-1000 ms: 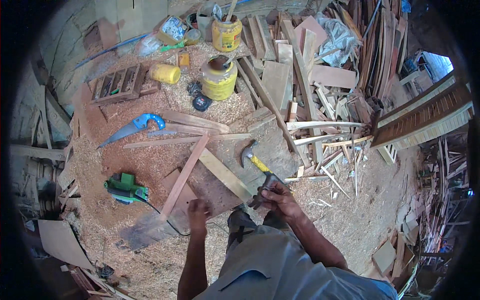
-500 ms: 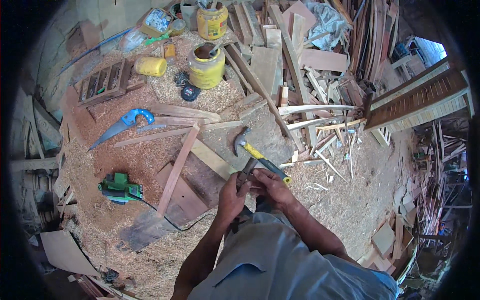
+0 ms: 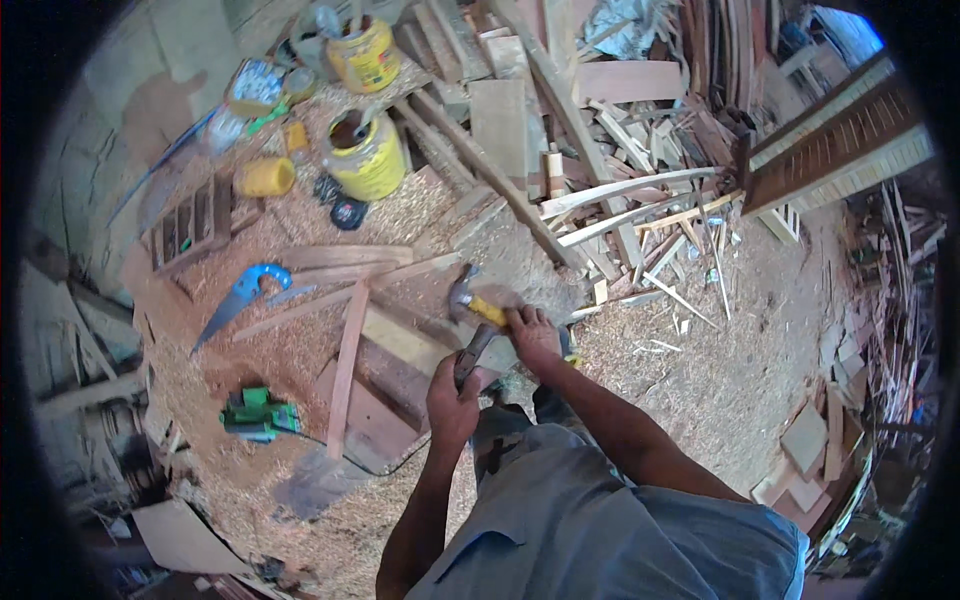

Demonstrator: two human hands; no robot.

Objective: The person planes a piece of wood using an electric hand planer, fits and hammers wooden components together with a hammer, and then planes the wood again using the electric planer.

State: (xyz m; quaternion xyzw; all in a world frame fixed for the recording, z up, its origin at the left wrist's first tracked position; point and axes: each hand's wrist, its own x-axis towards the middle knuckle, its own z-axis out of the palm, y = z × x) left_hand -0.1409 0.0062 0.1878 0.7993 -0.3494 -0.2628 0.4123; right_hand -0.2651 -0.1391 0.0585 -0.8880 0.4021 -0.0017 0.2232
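My left hand (image 3: 453,400) is closed around a short, dark, flat piece (image 3: 474,352), held upright in front of my body; its kind is unclear. My right hand (image 3: 536,340) lies over the handle of a claw hammer (image 3: 487,310), its fingers bent around it just behind the yellow part. The hammer head points away to the left, and much of the handle is hidden under the hand. Close to my left hand are a pale board (image 3: 405,342) and a long reddish wood strip (image 3: 347,370).
A blue-handled saw (image 3: 240,295) and a green power planer (image 3: 258,414) with a cord lie on the shavings at left. Yellow tubs (image 3: 365,165) and a wooden tray (image 3: 195,232) stand beyond. Timber offcuts (image 3: 625,195) pile up at the far right, beside a slatted wooden piece (image 3: 840,150).
My right hand has let go of the dark piece and moved out onto the hammer handle. The left hand keeps the piece. The whole view has shifted and tilted somewhat.
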